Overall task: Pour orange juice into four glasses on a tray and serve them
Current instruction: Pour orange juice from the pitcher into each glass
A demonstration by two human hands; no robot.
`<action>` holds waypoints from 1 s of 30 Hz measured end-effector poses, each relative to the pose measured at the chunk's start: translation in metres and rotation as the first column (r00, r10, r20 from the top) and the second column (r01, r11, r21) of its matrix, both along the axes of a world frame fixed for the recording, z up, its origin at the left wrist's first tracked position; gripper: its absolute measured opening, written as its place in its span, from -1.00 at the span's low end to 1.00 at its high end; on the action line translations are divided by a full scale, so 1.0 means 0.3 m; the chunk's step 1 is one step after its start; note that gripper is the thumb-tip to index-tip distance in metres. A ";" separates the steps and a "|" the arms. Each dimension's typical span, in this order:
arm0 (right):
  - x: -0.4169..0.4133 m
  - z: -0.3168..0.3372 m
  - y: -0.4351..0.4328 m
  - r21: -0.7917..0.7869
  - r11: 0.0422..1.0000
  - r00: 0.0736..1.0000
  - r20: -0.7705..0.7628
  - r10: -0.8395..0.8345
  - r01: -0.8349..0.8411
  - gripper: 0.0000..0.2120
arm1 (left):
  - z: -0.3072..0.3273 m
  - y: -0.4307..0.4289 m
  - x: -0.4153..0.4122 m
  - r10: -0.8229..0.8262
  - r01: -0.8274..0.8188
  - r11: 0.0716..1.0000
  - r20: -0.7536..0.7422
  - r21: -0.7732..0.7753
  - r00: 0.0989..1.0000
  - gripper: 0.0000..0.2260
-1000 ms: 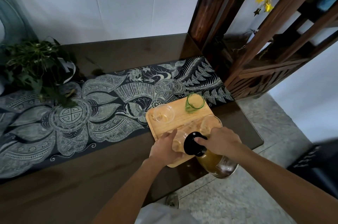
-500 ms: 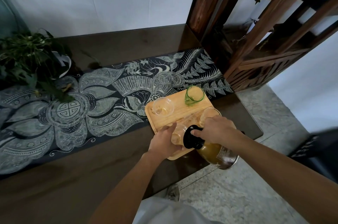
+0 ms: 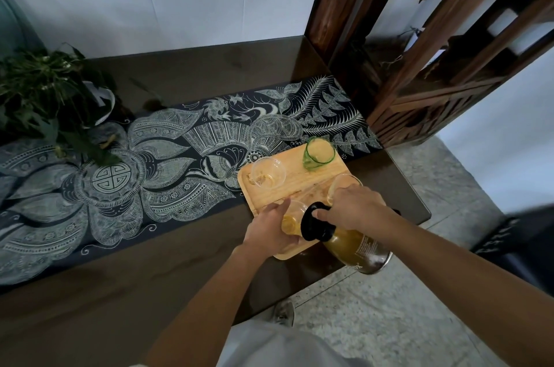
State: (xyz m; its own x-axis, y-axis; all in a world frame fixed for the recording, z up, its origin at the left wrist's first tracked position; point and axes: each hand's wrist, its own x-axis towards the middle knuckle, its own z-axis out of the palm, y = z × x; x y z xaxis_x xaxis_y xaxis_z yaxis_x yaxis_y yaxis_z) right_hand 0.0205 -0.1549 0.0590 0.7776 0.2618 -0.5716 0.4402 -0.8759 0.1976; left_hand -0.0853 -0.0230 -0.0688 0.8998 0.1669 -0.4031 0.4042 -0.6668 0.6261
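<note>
A wooden tray [image 3: 295, 185] lies near the table's right end. On it stand a green-rimmed glass [image 3: 318, 154] at the back right, a clear glass [image 3: 268, 172] at the back left, a clear glass [image 3: 343, 184] at the right, partly behind my right hand, and a near glass [image 3: 292, 218] holding a little juice. My left hand [image 3: 266, 230] grips that near glass. My right hand [image 3: 356, 211] holds a juice jug [image 3: 350, 242] with a black lid, tilted with its spout over the near glass.
A dark patterned runner [image 3: 150, 175] crosses the brown table [image 3: 120, 291]. A leafy potted plant [image 3: 45, 97] sits at the back left. A dark wooden shelf [image 3: 434, 67] stands right of the table. The stone floor [image 3: 389, 321] lies below the jug.
The jug has tipped a little further toward the near glass, and juice now shows in that glass. Both hands keep their grips. The view has shifted slightly.
</note>
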 end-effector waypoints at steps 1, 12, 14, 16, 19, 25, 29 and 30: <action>0.001 -0.002 0.000 -0.001 1.000 1.000 0.001 0.003 -0.003 -0.32 | 0.000 0.000 -0.001 0.000 0.000 1.000 -0.001 0.003 1.000 -0.06; 0.002 0.006 0.014 -0.009 1.000 1.000 0.001 0.005 -0.005 -0.34 | 0.001 -0.001 -0.002 0.000 0.000 1.000 -0.004 0.005 1.000 -0.06; 0.002 0.005 0.015 -0.010 1.000 1.000 0.001 -0.001 0.001 -0.35 | 0.000 -0.001 0.000 0.007 -0.006 1.000 -0.005 0.004 1.000 -0.06; 0.002 0.003 0.016 -0.011 1.000 1.000 -0.001 -0.003 0.003 -0.36 | 0.001 -0.002 -0.001 0.010 -0.010 1.000 -0.005 0.000 1.000 -0.06; 0.000 0.004 0.016 -0.009 1.000 1.000 0.000 -0.002 0.002 -0.36 | 0.004 -0.002 -0.005 0.005 -0.005 1.000 -0.004 0.004 1.000 -0.07; -0.014 0.018 0.013 -0.003 1.000 1.000 0.004 0.006 -0.006 -0.40 | 0.010 -0.002 -0.005 -0.012 0.013 1.000 -0.006 0.029 1.000 -0.07; -0.019 0.020 0.019 -0.009 1.000 1.000 0.014 0.009 -0.009 -0.39 | 0.015 -0.002 -0.005 -0.021 0.022 0.999 -0.010 0.038 1.000 -0.07; -0.020 0.019 0.021 -0.009 1.000 1.000 0.018 0.012 -0.012 -0.39 | 0.017 -0.003 -0.004 -0.023 0.024 0.999 -0.010 0.041 1.000 -0.07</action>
